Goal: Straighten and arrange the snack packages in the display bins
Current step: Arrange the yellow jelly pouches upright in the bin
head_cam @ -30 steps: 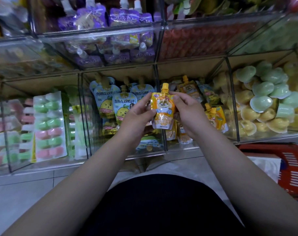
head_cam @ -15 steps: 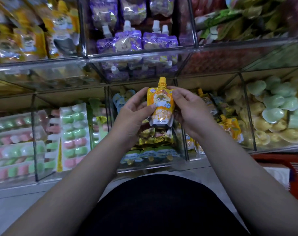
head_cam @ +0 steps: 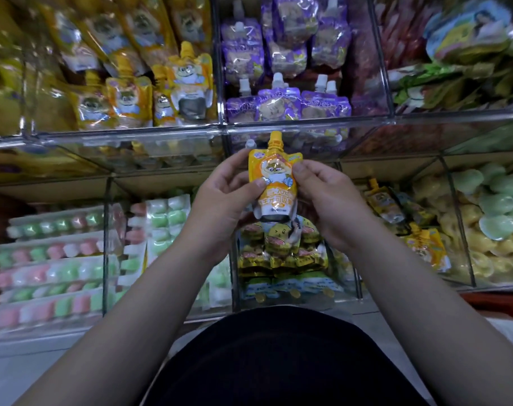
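**Here, one orange pouch held upright in both hands**

Here the left hand [head_cam: 220, 206] and the right hand [head_cam: 325, 200] hold together one orange spout pouch [head_cam: 275, 183]. The left thumb presses on the front of the pouch at its left edge, and the right thumb presses on its upper right edge; the other fingers of both hands are behind it. The pouch stands upright, with its orange cap pointing up and its cartoon animal facing the camera. It is in the air in front of the clear display bins [head_cam: 220, 133], not inside any of them. Its cap reaches the front rim of the upper row.

Just behind and below the hands there is a lower bin with yellow lemon-face packs [head_cam: 281, 244], stacked in a pile. To the right of it, a bin holds a few more orange pouches [head_cam: 425, 247], lying tilted. Further right is a bin full of green and yellow shell-shaped sweets [head_cam: 495, 218]. To the left of the hands, trays of pink, green and white jelly cups [head_cam: 59, 259] fill the lower bins.

In the upper row, a bin of matching orange pouches [head_cam: 188, 83] is up and to the left of the hands. The bin beside it holds purple pouches with white caps [head_cam: 278, 104], standing in rows.
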The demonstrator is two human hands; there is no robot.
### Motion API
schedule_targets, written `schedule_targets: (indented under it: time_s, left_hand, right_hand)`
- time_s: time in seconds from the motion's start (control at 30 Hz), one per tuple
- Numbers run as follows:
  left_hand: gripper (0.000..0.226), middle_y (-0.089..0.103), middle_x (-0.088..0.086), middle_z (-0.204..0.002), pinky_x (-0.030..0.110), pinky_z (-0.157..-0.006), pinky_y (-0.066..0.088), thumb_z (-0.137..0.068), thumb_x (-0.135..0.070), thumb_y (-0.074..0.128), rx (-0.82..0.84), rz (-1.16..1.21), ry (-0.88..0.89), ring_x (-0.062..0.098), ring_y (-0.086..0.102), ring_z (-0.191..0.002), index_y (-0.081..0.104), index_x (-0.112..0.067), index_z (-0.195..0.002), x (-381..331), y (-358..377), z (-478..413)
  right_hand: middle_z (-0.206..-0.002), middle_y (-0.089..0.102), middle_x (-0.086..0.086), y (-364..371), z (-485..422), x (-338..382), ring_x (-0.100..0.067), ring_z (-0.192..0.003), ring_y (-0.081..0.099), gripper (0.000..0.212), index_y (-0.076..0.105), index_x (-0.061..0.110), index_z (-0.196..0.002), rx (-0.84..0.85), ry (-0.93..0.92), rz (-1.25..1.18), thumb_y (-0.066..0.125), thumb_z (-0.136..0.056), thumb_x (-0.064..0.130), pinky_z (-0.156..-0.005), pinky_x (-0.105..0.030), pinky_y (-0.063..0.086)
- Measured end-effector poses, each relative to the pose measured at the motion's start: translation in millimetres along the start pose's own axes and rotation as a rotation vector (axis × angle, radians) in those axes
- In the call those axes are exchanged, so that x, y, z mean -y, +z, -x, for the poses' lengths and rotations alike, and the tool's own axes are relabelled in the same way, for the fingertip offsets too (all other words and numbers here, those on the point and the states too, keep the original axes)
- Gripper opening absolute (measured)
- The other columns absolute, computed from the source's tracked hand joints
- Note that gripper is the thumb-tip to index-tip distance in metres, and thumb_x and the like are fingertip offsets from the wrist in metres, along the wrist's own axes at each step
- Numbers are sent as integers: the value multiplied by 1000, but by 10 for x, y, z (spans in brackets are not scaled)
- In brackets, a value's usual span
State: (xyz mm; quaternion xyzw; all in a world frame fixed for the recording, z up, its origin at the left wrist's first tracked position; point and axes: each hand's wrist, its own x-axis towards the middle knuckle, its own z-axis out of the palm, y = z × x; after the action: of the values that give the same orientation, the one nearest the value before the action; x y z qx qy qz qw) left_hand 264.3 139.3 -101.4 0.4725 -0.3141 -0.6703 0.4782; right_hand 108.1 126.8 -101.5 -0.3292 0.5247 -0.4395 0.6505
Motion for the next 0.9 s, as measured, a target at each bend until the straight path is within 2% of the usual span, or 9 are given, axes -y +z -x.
schedule_targets:
  time_s: [0.17,0.3,0.4,0.5,0.6,0.77,0.9]
  left_hand:
    - [49,73,0,-102,22,-55,54,-91,1,61,-3,-35,44,13,71,-83,54,-22,-133,-186,-225,17]
    - [51,73,-2,-102,26,-60,57,-92,-2,61,10,-69,71,14,70,-87,51,-21,-138,-335,-357,33]
    - [53,74,-5,-103,25,-58,56,-92,-2,61,11,-79,92,12,71,-85,50,-22,-140,-449,-441,42]
    - [53,74,-6,-100,27,-56,54,-92,-4,62,16,-108,116,14,69,-80,49,-24,-139,-573,-530,63]
    - [49,74,-9,-93,25,-57,54,-92,-2,61,17,-96,140,10,69,-79,52,-28,-133,-672,-613,71]
    - [51,72,-20,-79,21,-59,55,-93,0,60,19,-118,180,1,69,-77,50,-27,-135,-823,-721,83]
    - [51,69,-25,-73,17,-55,51,-93,-1,60,6,-130,204,-4,66,-71,50,-28,-135,-922,-809,77]
  right_hand:
    - [-95,74,-8,275,-6,51,-20,-81,71,15,66,14,-101,24,-37,41,52,-100,20,-68,-30,59]
    - [-92,74,-7,471,-27,91,-19,-79,70,14,67,14,-98,28,-70,35,54,-99,20,-68,-31,58]
    - [-84,73,-4,610,-31,138,-15,-70,69,15,67,14,-93,33,-98,23,54,-99,18,-58,-25,54]
    - [-82,74,-3,747,-23,189,-13,-68,69,14,66,13,-93,50,-114,14,54,-99,18,-54,-22,52]
    - [-83,74,-2,881,-29,229,-13,-68,69,14,66,13,-93,62,-135,10,54,-99,18,-55,-22,53]
    - [-81,74,-1,1081,-46,290,-13,-68,69,14,66,12,-92,67,-174,-1,54,-99,16,-55,-22,53]
    - [-90,75,-4,1202,-103,322,-17,-79,72,14,66,11,-96,74,-202,28,54,-99,18,-64,-27,57]
